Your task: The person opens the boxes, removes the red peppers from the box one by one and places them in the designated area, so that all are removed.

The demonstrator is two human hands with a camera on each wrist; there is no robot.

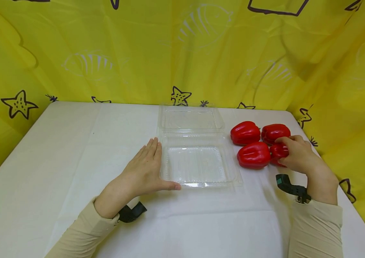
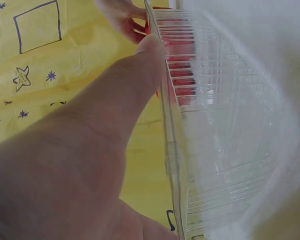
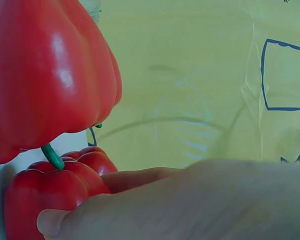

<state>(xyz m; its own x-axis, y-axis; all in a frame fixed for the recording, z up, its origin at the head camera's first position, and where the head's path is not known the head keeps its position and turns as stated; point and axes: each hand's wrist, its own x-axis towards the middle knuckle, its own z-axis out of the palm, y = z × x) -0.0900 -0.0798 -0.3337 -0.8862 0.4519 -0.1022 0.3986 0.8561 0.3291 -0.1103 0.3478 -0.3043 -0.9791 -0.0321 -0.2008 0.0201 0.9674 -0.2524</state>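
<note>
My left hand (image 1: 145,170) rests along the left side of a clear plastic clamshell container (image 1: 197,165), fingers straight and thumb spread along its front rim. The container lies opened flat, its lid (image 1: 190,118) folded back toward the curtain. On the right, my right hand (image 1: 298,156) grips a red bell pepper (image 1: 278,153), thumb and fingers around its sides. In the right wrist view this bell pepper (image 3: 45,195) shows a green stem pointing at a larger-looking bell pepper (image 3: 55,75). The palm side of the right hand is hidden in the head view.
Beside the gripped one lie three more red bell peppers: front left (image 1: 253,156), back left (image 1: 245,133) and back right (image 1: 275,132). A white cloth covers the table (image 1: 202,225). Yellow patterned curtain (image 1: 137,53) hangs behind and at both sides.
</note>
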